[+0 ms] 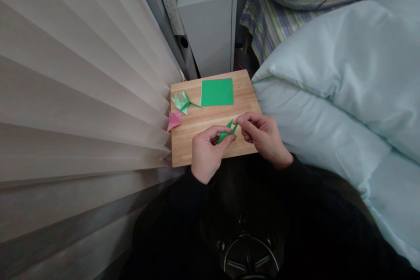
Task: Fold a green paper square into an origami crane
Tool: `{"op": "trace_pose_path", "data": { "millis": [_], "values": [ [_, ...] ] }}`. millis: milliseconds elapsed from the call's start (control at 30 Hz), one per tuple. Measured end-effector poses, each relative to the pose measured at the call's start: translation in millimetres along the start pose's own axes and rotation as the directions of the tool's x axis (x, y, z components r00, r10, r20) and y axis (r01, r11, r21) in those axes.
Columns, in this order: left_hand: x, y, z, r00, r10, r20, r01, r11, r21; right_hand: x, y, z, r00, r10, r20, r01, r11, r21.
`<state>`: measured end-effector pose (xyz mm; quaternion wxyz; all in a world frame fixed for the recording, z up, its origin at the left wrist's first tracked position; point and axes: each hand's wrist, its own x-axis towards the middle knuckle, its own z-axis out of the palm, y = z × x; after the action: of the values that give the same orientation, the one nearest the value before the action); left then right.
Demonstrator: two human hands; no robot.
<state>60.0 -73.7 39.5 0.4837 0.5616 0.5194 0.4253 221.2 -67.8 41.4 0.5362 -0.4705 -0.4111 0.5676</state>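
Observation:
Over the near edge of a small wooden board, both my hands pinch a narrow folded piece of green paper. My left hand grips its lower end between thumb and fingers. My right hand pinches its upper tip. A flat green paper square lies at the board's far side. A folded light-green paper flower with a dark stem sits at the far left, and a folded pink paper piece lies at the board's left edge.
Beige pleated curtain fills the left side, touching the board. A pale blue duvet lies to the right, with striped bedding behind it. A white cabinet stands beyond the board. A chair base shows below my dark clothing.

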Motion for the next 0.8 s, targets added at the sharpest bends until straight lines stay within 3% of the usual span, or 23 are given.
{"op": "trace_pose_path", "data": {
  "millis": [167,367,800],
  "values": [
    [-0.1,-3.7,-0.5,0.999,-0.046,0.016,0.047,0.998,-0.038,3.6,-0.9,-4.0,0.995,-0.012,-0.098,0.013,1.000,0.012],
    [0.0,-1.4,-0.4,0.997,-0.060,0.042,0.065,0.991,-0.115,0.9,0.7,-2.2,0.995,0.028,0.096,-0.022,0.998,-0.066],
    [4.1,-2.6,-6.0,0.977,-0.165,0.134,0.189,0.961,-0.202,-2.5,2.8,1.6,0.997,0.001,0.076,0.003,0.999,-0.044]
  ]
}}
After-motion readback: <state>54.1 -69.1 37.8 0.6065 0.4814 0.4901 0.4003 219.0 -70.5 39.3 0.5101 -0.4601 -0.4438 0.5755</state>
